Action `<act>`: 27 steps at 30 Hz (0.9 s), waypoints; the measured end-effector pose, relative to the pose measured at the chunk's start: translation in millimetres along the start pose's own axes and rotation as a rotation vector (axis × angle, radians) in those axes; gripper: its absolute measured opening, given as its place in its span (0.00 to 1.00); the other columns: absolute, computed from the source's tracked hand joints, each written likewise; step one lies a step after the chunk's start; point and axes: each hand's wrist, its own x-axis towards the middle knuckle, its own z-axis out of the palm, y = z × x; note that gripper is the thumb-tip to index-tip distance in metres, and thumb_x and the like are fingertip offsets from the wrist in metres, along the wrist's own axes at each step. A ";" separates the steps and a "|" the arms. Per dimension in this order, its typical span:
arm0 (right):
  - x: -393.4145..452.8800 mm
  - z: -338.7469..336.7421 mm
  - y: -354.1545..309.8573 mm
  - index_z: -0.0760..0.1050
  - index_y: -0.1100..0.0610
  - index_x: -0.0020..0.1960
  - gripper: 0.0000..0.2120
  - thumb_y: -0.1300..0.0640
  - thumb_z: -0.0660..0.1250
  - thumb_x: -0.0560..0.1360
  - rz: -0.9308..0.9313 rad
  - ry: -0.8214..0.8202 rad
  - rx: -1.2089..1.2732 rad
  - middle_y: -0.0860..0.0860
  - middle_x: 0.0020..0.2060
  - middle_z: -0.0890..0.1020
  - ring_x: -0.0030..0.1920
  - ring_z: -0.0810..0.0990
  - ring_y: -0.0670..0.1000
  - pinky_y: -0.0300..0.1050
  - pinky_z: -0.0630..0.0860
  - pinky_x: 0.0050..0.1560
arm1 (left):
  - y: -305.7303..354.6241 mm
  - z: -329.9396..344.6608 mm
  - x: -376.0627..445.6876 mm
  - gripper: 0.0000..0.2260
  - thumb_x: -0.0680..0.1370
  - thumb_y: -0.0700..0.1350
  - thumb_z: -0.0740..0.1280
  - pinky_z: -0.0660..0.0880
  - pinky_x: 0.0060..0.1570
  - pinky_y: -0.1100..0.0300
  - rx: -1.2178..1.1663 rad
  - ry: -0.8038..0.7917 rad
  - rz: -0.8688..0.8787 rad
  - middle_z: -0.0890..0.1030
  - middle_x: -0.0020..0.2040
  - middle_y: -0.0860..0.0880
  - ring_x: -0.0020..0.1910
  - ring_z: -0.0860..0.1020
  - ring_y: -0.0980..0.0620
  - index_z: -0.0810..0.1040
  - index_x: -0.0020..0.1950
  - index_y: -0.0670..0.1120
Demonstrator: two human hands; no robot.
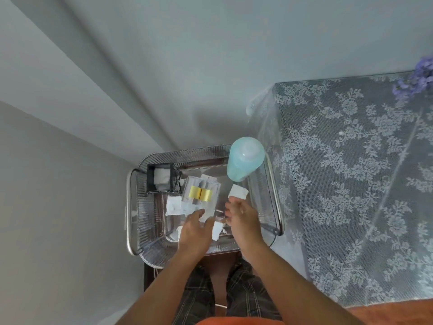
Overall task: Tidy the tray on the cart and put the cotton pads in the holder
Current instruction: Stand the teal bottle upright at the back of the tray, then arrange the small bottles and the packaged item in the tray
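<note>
A clear ribbed tray (145,216) sits on the cart below me. At its back left stands a dark holder (161,178) with white pads inside. White cotton pads lie loose: two overlapping ones (174,205) left of centre, one (217,228) near the front between my hands. My right hand (241,216) pinches another white cotton pad (237,192) at its fingertips, above the tray's right half. My left hand (195,233) hovers over the front of the tray with fingers spread, holding nothing that I can see.
A clear packet with a yellow band (201,193) lies in the tray's middle. A tall pale-blue bottle (244,158) stands at the back right corner. A lace-covered surface (351,184) borders the cart on the right. Walls close in behind and left.
</note>
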 end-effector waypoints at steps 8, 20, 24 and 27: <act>26.5 33.4 21.7 0.79 0.54 0.66 0.18 0.57 0.58 0.80 0.224 -0.185 -0.170 0.53 0.64 0.82 0.64 0.79 0.59 0.60 0.75 0.68 | -6.1 8.0 18.3 0.19 0.79 0.53 0.64 0.68 0.43 0.62 0.090 0.143 0.026 0.70 0.68 0.48 0.42 0.71 0.61 0.72 0.69 0.50; 25.3 28.1 14.6 0.84 0.55 0.48 0.13 0.61 0.60 0.75 0.231 -0.140 0.040 0.52 0.43 0.89 0.46 0.88 0.55 0.58 0.84 0.54 | 1.4 8.7 13.5 0.15 0.78 0.50 0.66 0.61 0.38 0.75 0.034 0.209 0.223 0.72 0.65 0.52 0.47 0.71 0.61 0.73 0.65 0.57; 27.9 24.3 2.1 0.81 0.56 0.41 0.11 0.61 0.60 0.77 0.149 -0.111 0.126 0.45 0.30 0.84 0.34 0.84 0.47 0.47 0.81 0.41 | 24.3 -0.7 19.7 0.18 0.79 0.49 0.66 0.68 0.44 0.67 0.037 0.223 0.296 0.71 0.64 0.49 0.47 0.73 0.62 0.73 0.68 0.53; 28.8 24.7 -13.9 0.80 0.53 0.40 0.12 0.59 0.61 0.77 0.074 -0.041 0.147 0.46 0.30 0.81 0.35 0.80 0.50 0.48 0.77 0.38 | 47.8 -8.0 30.5 0.20 0.79 0.47 0.67 0.72 0.50 0.58 0.108 0.230 0.370 0.71 0.62 0.45 0.53 0.74 0.51 0.73 0.71 0.49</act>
